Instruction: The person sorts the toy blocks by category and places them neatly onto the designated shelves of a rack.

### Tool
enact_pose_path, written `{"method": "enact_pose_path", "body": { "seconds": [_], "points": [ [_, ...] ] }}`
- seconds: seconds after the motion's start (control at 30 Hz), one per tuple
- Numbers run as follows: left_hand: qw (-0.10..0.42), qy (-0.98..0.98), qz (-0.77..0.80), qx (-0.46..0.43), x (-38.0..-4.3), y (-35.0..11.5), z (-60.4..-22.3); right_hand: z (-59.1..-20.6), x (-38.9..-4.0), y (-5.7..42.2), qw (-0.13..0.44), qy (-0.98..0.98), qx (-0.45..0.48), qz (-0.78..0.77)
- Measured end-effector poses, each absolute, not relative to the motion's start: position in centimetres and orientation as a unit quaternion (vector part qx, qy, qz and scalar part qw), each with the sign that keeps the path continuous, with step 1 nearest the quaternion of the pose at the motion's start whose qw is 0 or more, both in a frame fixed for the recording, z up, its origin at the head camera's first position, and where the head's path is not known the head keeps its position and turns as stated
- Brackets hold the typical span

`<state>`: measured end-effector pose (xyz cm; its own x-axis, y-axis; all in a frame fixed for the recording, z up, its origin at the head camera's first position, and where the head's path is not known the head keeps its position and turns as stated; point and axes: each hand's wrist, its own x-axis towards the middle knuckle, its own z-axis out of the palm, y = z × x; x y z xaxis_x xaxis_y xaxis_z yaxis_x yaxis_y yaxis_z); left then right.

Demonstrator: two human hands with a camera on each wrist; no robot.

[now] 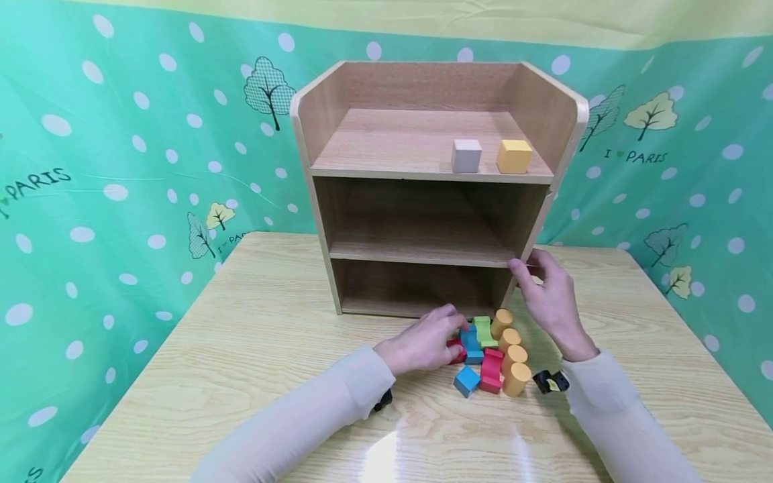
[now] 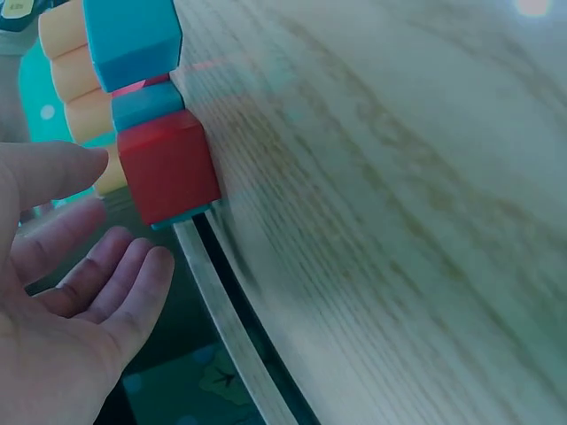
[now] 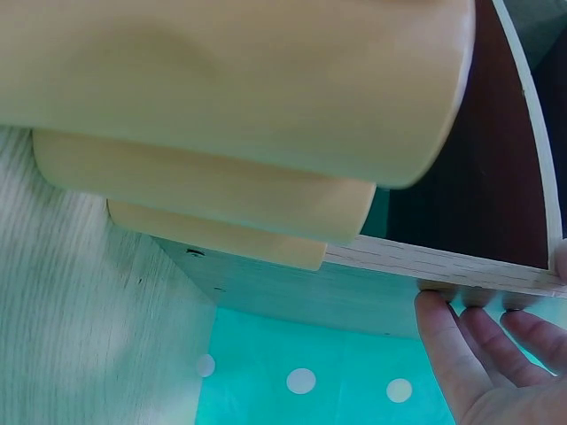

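In front of the shelf (image 1: 386,141), the spread, empty left hand (image 1: 423,341) is beside a red block (image 2: 168,168), probably light, hard, best side-pinched; the straight-fingered right hand (image 1: 552,298) touches the shelf.

A three-level wooden shelf (image 1: 386,137) stands upright on the table, pale-edged, its top level open and fenced by raised sides; the person's right hand (image 1: 552,298) grips the front edge of its right side panel. Before its lower right corner sits a tight cluster of blocks. A red block (image 2: 168,168), square-faced, lies right at the left hand (image 1: 423,339), beside a blue curved block (image 1: 472,345) with a dipped top. A similar green block (image 1: 485,332) and red curved block (image 1: 492,369) adjoin it. Nearest the person is a blue cube (image 1: 467,380); four yellow cylinders (image 1: 516,380) stand upright in a row along the right
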<state>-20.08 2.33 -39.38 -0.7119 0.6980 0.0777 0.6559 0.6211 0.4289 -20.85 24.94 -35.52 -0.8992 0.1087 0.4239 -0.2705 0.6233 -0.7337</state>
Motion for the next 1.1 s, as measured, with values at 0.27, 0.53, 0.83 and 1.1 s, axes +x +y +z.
{"method": "enact_pose_path", "body": {
  "seconds": [0.27,0.53,0.83,1.1],
  "points": [
    [0.041,0.897,0.202,0.391,-20.18,2.70,-39.66,-35.50,-20.85,25.01,0.222,-0.870,0.048,0.437],
    [0.047,0.898,0.197,0.390,-20.24,2.77,-39.74,-35.52,-20.85,25.00,0.219,-0.874,0.046,0.431],
    [0.060,0.896,0.200,0.392,-20.24,2.60,-39.92,-35.52,-20.82,24.96,0.219,-0.874,0.047,0.431],
    [0.061,0.895,0.187,0.401,-20.18,2.47,-40.05,-35.49,-20.86,24.92,0.217,-0.874,0.045,0.432]
  ]
}}
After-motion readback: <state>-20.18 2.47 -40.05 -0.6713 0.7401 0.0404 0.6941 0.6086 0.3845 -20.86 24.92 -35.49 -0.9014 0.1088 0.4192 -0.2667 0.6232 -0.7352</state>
